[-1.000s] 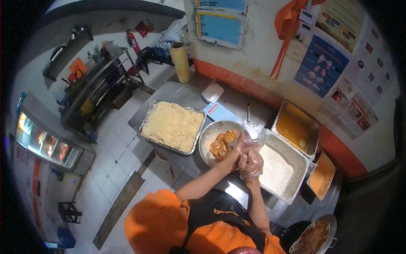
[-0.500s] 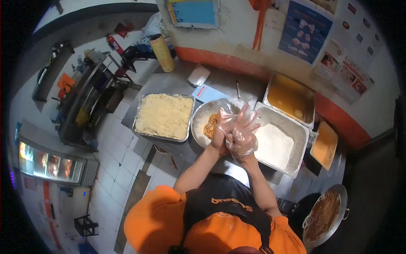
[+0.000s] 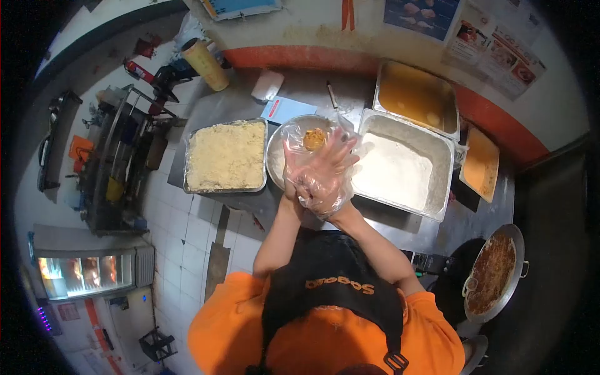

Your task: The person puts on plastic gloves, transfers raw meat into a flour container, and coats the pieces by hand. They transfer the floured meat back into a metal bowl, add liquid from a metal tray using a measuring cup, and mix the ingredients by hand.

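Note:
Inside a clear plastic glove, my right hand (image 3: 331, 165) is open, its fingers spread over the right side of a round metal bowl (image 3: 275, 164). Beside it on the left, my left hand (image 3: 292, 178) presses close to the right palm and grips the loose plastic of the glove (image 3: 319, 197); some of its fingers are hidden. Coated orange-brown food (image 3: 314, 139) shows in the bowl beyond the hands. Left of the bowl is a tray of pale crumbs (image 3: 226, 156), and to its right a deep metal pan of white powder (image 3: 394, 172).
A pan of orange-brown liquid (image 3: 415, 97) stands by the wall, near an orange-filled container (image 3: 480, 165). A wok (image 3: 494, 273) is at the lower right. A blue-white box (image 3: 289, 110), a marker (image 3: 332, 95) and a yellowish roll (image 3: 206, 64) lie or stand at the back.
The view has shifted, so the worktop appears higher. My right hand's gloved fingers have spread out from a bunched pose, and both hands now cover more of the bowl.

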Motion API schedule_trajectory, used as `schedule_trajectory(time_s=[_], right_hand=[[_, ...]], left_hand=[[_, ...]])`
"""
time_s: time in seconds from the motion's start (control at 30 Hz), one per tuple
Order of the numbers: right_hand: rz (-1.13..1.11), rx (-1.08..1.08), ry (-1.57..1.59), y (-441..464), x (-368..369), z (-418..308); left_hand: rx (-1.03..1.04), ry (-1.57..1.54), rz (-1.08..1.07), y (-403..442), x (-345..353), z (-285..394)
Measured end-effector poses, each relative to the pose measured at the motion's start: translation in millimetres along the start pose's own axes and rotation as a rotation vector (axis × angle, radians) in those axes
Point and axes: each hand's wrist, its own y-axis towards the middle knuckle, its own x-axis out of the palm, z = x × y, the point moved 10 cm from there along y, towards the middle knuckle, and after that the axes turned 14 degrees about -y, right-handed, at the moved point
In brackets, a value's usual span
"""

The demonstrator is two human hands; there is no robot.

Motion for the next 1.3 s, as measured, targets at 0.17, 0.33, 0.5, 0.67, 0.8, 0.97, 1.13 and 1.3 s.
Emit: schedule_trajectory(time_s=[0.17, 0.33, 0.5, 0.67, 0.8, 0.97, 1.13, 1.3], right_hand=[[-0.044, -0.012, 0.093, -9, 22, -15], [-0.038, -0.073, 0.131, -8, 35, -22], [-0.268, -0.167, 0.131, -42, 67, -37], [-0.601, 0.274, -0.098, -18, 73, 54], [-0.629, 0.173, -0.213, -14, 108, 143], [-1.153, 0.023, -0.451, -25, 202, 139], [-1.113, 0.237, -0.262, -17, 222, 134], [-0.914, 0.293, -0.292, 22, 194, 130]], left_hand=[[0.495, 0.058, -0.498, 18, -21, 49], [0.869, 0.041, -0.429, -5, -42, 104], [1.231, 0.257, -0.445, -52, -50, 169], [1.192, 1.069, 0.385, -20, -143, 201], [1.29, 1.337, 0.479, 7, -193, 179], [0.967, 0.773, 0.458, 43, -253, 175], [1.092, 0.721, 0.309, 18, -228, 185], [1.271, 0.706, 0.128, -52, -160, 183]])
